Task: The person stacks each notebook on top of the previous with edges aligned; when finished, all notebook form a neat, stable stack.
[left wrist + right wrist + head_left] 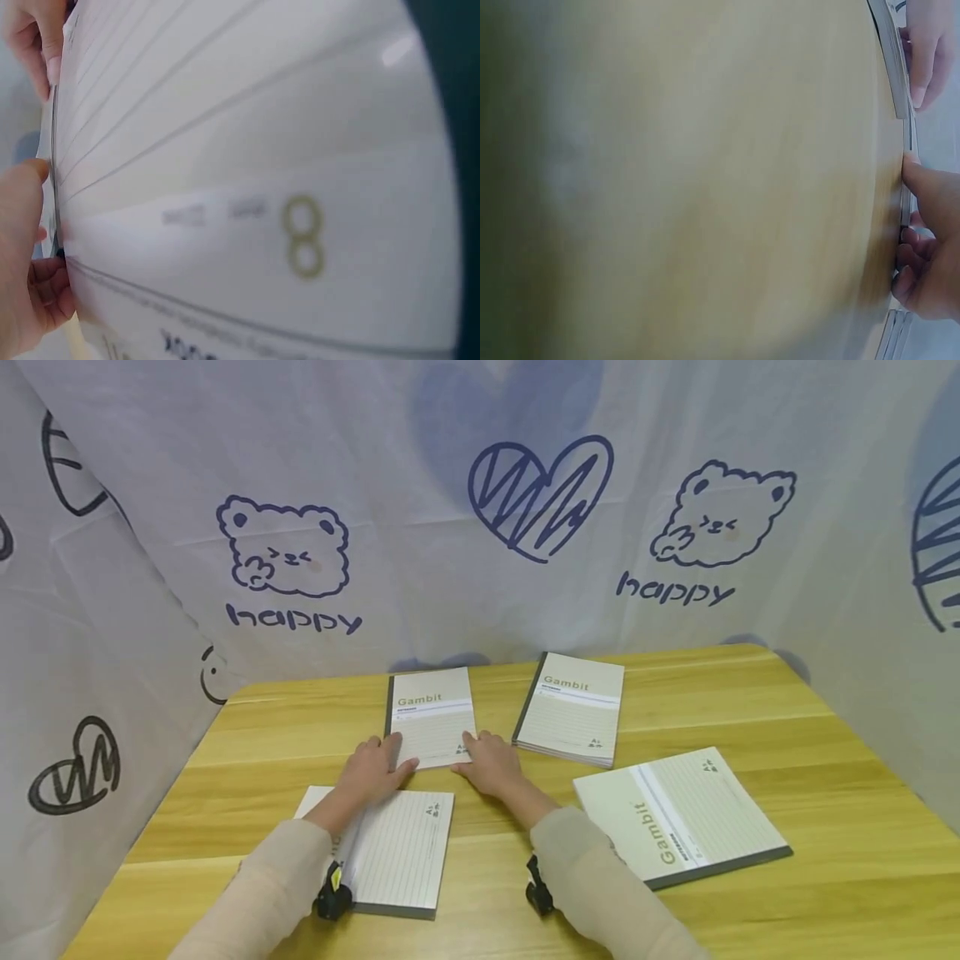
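Observation:
A pale Gambit notebook (432, 693) with a dark spine lies at the back of the table, between both hands. My left hand (372, 770) holds its near left corner, index finger along the side and thumb at the near edge. At the near right corner my right hand (489, 765) grips the same notebook; in the right wrist view that hand (934, 240) has its thumb and curled fingers at the edge. Below my left forearm, another notebook (405, 852) lies partly covered; its lined cover (225, 97) fills most of the left wrist view.
To the right of the held notebook sits a small stack of notebooks (573, 710). Nearer, a turned notebook (682, 814) lies partly behind my right sleeve. The wooden table (810, 735) meets a printed white cloth (420, 577) at its back and sides.

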Demonstrator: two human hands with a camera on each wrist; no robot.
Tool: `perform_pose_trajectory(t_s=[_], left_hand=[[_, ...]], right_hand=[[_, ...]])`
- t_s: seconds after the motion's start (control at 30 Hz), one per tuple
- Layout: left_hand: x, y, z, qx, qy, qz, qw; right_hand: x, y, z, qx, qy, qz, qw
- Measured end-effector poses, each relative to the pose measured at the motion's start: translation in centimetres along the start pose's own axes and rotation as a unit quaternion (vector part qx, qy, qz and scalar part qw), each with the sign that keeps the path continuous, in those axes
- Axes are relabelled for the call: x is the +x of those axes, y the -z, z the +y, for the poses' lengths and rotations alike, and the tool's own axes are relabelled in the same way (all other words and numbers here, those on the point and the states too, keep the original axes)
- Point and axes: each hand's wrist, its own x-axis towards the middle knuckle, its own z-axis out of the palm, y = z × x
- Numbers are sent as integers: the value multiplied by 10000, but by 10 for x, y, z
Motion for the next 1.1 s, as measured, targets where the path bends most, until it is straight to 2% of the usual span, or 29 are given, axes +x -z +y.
perform_pose_trajectory(t_s=[0.13, 0.23, 0.33, 0.43, 0.53, 0.67, 0.8, 0.93, 1.1], left_hand=[[0, 1, -4, -485, 76, 193, 9986], [-1, 2, -7, -868, 250, 295, 9955], [0, 3, -9, -1441, 413, 326, 9882], [0, 5, -11, -2180, 566, 396, 9735], [1, 9, -13, -2797, 578, 531, 9569], [1, 14, -18, -3269, 539, 491, 9422], [0, 19, -20, -3746, 752, 230, 9239], [-1, 22, -19, -4205, 890, 64, 9029], [-1, 25, -16, -4842, 996, 28, 8692]], right_hand=[[-1, 0, 0, -74, 49, 128, 9999], [-1, 0, 0, -109, 77, 172, 9998], [-1, 1, 0, -109, 71, 201, 9997], [0, 1, 1, -31, 67, 164, 9998], [1, 0, 3, 90, 85, 98, 9999], [3, -2, 7, 287, 55, 12, 9996], [5, -1, 10, 590, 71, -68, 9982], [3, 2, 11, 1155, 116, -3, 9932], [1, 5, 14, 1871, 42, 161, 9822]])
